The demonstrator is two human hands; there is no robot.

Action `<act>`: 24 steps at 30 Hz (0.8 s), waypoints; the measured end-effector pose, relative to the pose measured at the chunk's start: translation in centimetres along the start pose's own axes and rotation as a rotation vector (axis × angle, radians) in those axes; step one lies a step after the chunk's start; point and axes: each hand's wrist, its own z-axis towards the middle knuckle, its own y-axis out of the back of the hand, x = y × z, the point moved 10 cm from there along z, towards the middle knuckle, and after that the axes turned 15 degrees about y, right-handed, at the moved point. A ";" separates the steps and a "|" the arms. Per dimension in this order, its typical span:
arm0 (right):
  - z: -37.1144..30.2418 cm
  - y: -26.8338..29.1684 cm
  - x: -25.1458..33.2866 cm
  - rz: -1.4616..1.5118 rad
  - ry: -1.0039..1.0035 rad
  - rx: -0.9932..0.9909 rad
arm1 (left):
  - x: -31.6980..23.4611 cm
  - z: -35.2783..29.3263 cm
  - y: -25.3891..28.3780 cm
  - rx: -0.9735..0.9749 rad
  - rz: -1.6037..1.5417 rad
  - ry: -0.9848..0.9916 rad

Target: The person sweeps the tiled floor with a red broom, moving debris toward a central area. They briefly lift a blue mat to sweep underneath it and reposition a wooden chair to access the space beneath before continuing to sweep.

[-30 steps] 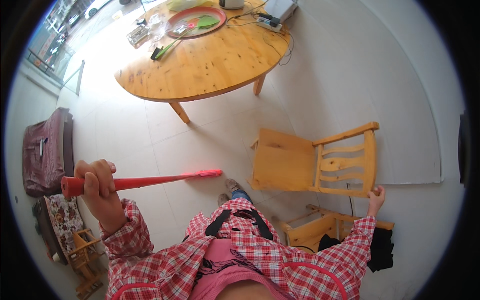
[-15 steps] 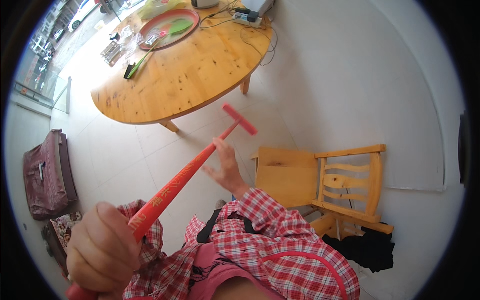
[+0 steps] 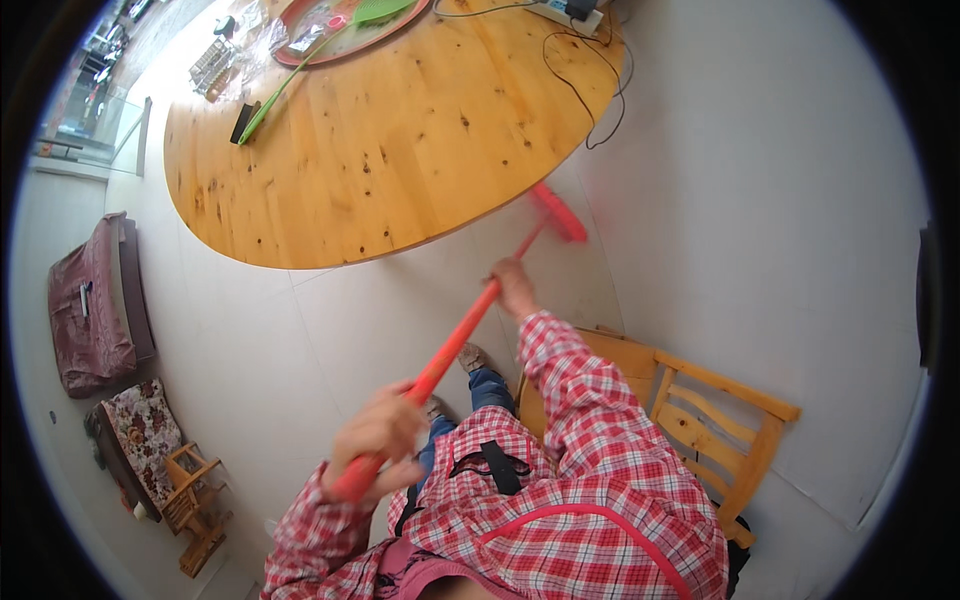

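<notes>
A broom with a long red handle (image 3: 447, 352) slants from lower left to upper right. My left hand (image 3: 380, 440) is wrapped round the handle close to its top end. Farther down, my right hand (image 3: 513, 290) closes on the same handle. The pinkish-red broom head (image 3: 562, 216) is blurred and low by the floor, just beyond the table's front right edge, which covers part of it.
The wooden table (image 3: 380, 180) holds a small green-handled brush (image 3: 243, 122), a red-rimmed tray (image 3: 318, 62) and a power strip (image 3: 560, 15) with a hanging cable. A wooden chair (image 3: 745, 425) stands right. Covered furniture (image 3: 95, 305) and a small wooden stool (image 3: 190, 500) are left.
The broom head has moved right, to beside the table edge. My left hand has come in from the lower left. My right hand, earlier with fingers spread, now closes round the handle. The table looks nearer.
</notes>
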 end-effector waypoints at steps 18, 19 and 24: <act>-5.1 8.1 3.1 -0.138 -0.120 -0.023 | -2.5 -1.1 1.2 -0.161 0.021 -0.043; -7.7 8.1 -0.1 -0.216 -0.109 -0.006 | -0.3 0.4 -0.2 -0.109 -0.095 -0.009; -6.4 1.1 2.0 0.053 -0.115 0.019 | -4.1 0.5 0.9 0.025 -0.057 -0.094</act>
